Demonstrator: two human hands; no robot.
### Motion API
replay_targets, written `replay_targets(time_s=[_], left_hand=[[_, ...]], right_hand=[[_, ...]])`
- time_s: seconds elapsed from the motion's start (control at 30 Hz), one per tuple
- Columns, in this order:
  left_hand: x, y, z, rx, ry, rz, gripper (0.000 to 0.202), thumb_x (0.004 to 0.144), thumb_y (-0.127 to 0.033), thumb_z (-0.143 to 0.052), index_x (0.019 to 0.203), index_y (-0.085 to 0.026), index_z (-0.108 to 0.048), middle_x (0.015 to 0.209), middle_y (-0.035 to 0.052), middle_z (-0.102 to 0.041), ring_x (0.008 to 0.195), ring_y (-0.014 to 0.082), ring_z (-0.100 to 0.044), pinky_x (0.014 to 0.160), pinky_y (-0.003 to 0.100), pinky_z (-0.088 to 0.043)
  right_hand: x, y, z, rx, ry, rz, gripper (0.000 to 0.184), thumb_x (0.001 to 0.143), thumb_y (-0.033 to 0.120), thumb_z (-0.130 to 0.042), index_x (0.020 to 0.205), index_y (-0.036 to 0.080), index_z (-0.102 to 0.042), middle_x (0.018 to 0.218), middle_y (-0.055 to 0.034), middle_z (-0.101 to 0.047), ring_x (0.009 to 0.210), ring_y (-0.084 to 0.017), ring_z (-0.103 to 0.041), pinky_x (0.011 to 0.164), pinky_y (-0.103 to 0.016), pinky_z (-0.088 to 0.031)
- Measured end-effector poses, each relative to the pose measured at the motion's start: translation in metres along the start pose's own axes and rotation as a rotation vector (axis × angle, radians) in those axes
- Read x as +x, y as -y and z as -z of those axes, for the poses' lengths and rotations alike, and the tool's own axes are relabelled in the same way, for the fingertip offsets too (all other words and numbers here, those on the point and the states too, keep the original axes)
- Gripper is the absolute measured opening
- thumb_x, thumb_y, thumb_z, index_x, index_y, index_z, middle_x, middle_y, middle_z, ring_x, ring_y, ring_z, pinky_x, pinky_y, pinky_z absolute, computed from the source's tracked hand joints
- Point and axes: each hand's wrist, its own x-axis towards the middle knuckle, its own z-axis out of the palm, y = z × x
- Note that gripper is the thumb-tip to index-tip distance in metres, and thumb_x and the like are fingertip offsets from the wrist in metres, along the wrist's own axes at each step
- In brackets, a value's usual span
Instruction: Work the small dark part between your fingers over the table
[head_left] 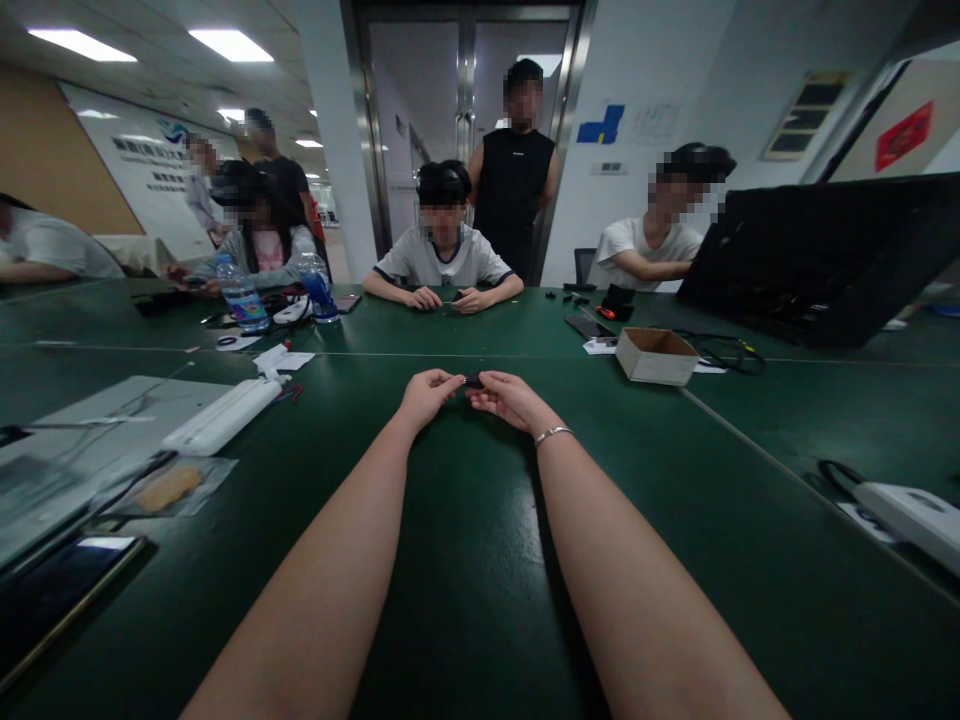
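Observation:
Over the green table (469,500), my two hands meet at the fingertips around a small black piece (473,380). My right hand (516,402), with a silver bracelet (553,434) at its wrist, pinches the piece between thumb and fingers. From the other side, the closed thumb and fingers of my left hand (427,398) come up to the piece's left end. A tiny pale bit shows at those left fingertips, too small to name. Fingers cover part of the black piece, so its exact kind cannot be made out.
To the left are a white power strip (223,416), a phone (67,590) and a plastic bag (176,487). Bottles (244,300) stand farther back. On the right are an open box (656,357), a black monitor (817,260) and a white device (911,515). Several people sit or stand beyond.

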Motion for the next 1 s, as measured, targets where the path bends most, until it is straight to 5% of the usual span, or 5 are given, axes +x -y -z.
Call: replay_targets(time_s=[0.8, 1.0], left_hand=[[-0.001, 0.001, 0.002, 0.122, -0.009, -0.028, 0.045, 0.062, -0.061, -0.068, 0.062, -0.016, -0.059, 0.051, -0.0032, -0.049, 0.049, 0.0098, -0.041, 0.053, 0.025, -0.031], [0.001, 0.006, 0.003, 0.239, -0.015, -0.042, 0.051, 0.077, -0.063, -0.05, 0.056, -0.017, -0.058, 0.049, -0.0008, -0.049, 0.048, 0.0114, -0.043, 0.056, 0.027, -0.033]], right_hand=[[-0.002, 0.002, -0.001, -0.01, 0.001, -0.009, 0.012, 0.096, 0.012, -0.054, 0.087, 0.01, -0.061, 0.075, -0.0107, -0.068, 0.06, -0.013, -0.066, 0.062, -0.022, -0.059], [-0.005, 0.002, -0.002, -0.039, 0.05, 0.008, 0.013, 0.092, 0.005, -0.056, 0.099, 0.012, -0.064, 0.091, -0.0086, -0.07, 0.063, -0.011, -0.066, 0.065, -0.022, -0.059]])
